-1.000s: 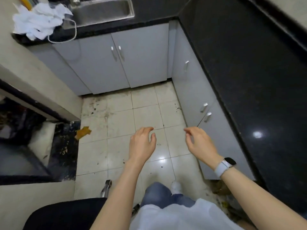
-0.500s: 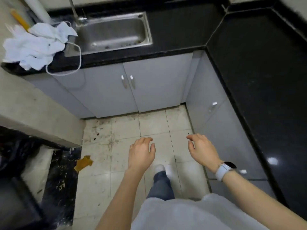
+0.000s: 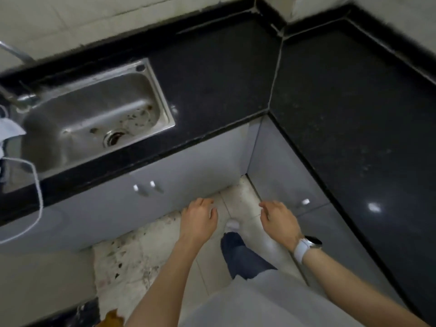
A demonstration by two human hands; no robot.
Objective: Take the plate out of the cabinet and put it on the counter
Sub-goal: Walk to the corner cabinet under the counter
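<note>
Left hand (image 3: 200,219) and right hand (image 3: 278,220) loosely curled, holding nothing, low before grey cabinet (image 3: 179,175) doors under black counter (image 3: 354,114).

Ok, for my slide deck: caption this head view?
Empty left hand and right hand approach closed grey cabinet doors below black stone counter.

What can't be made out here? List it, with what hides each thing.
- Plate: not visible in the head view; the cabinet doors are closed.
- Faucet: cut off by the left edge.
- White cloth: mostly beyond the left edge.
- Left hand and right hand: empty, fingertips motion-blurred.
</note>
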